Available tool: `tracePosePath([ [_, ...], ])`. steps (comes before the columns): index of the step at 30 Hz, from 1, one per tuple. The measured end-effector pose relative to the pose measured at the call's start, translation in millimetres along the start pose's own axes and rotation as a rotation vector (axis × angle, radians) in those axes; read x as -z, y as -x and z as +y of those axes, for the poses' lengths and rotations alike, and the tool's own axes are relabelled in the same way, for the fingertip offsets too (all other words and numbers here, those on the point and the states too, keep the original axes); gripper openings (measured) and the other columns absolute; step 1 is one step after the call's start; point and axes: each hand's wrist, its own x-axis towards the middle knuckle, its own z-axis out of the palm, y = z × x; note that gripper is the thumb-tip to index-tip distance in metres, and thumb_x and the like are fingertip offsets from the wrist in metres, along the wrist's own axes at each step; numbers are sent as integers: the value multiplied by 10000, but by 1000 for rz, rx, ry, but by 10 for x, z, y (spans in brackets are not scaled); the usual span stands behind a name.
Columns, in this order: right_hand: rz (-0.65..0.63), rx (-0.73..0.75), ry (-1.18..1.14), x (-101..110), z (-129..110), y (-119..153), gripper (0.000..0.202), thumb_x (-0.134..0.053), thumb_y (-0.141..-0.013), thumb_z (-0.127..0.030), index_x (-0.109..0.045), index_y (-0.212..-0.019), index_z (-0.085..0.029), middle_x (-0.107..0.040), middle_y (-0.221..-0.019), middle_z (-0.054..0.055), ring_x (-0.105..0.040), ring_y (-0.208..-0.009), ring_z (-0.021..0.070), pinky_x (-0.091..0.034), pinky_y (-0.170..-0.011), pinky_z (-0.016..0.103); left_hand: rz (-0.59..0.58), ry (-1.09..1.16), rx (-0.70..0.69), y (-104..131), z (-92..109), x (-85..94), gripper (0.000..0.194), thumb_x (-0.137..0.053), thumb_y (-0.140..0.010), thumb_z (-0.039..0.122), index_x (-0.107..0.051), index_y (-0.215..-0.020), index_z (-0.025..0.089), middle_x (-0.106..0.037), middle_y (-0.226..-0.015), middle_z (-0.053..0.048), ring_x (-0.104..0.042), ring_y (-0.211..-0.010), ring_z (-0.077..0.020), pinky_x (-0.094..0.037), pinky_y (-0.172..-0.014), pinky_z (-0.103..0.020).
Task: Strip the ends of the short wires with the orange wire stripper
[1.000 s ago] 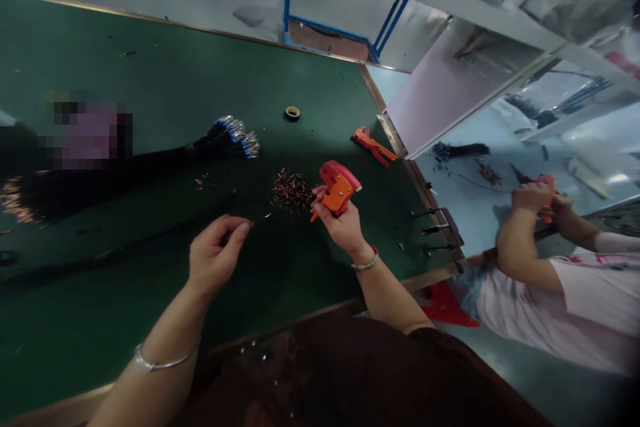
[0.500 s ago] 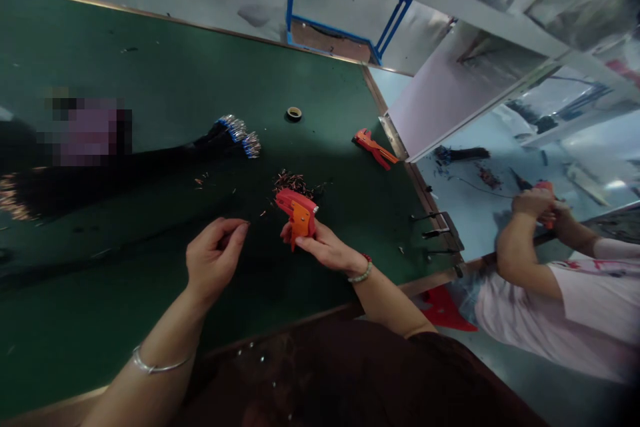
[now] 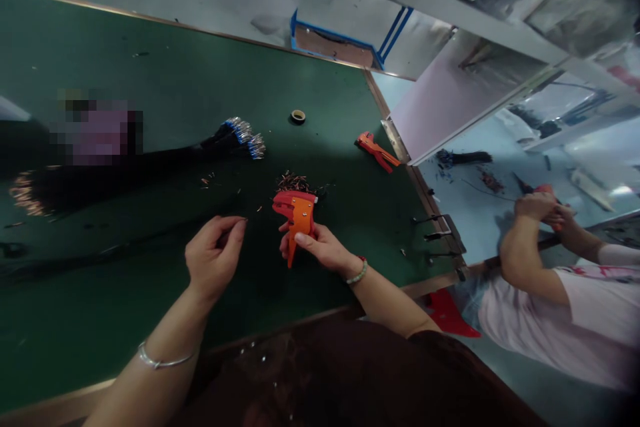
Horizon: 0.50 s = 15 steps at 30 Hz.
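Note:
My right hand (image 3: 317,247) is wrapped round the orange handle of a red wire stripper (image 3: 299,210). Its jaws point left, beside a pile of copper-coloured scraps (image 3: 293,181) on the green table (image 3: 320,87). To the left, the thumb and forefinger of my left hand (image 3: 217,253) are pinched together; a dark tip shows at the fingertips, too small to name. Beyond it lies a long bundle of black wires (image 3: 125,177), with blue and silver ends at the right and copper ends at the left.
A second red stripper (image 3: 377,150) lies near the table's right edge. A tape roll (image 3: 298,117) is at the back middle. On the right, a person in a pale shirt (image 3: 540,327) works at a light blue table (image 3: 475,203) with a red tool.
The stripper in my right hand has turned, and its handle now opens downward away from the red body. My left hand stays pinched. The whole view has shifted slightly.

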Motion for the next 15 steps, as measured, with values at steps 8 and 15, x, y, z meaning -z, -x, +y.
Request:
tracePosePath([
  [8,45,26,-20,-66,115,-25,577,-850,-827,-428,-590,-1265,-157,-736,-971,57,-725,-815,171,-649,-779,343,-104,-150,-284,92,233,-79,176,-628,-985,259,-771,-913,188,-667,-671,9,-562,-529,-92,-415,-518,-228],
  [15,85,90,155,-92,143,-11,355,-774,-787,-319,-660,-1080,-153,-744,-911,51,-731,-844,200,-627,-834,362,-103,-255,-429,61,390,-157,153,-632,-997,232,-765,-951,172,-708,-726,-5,-617,-582,-112,-419,-551,-246],
])
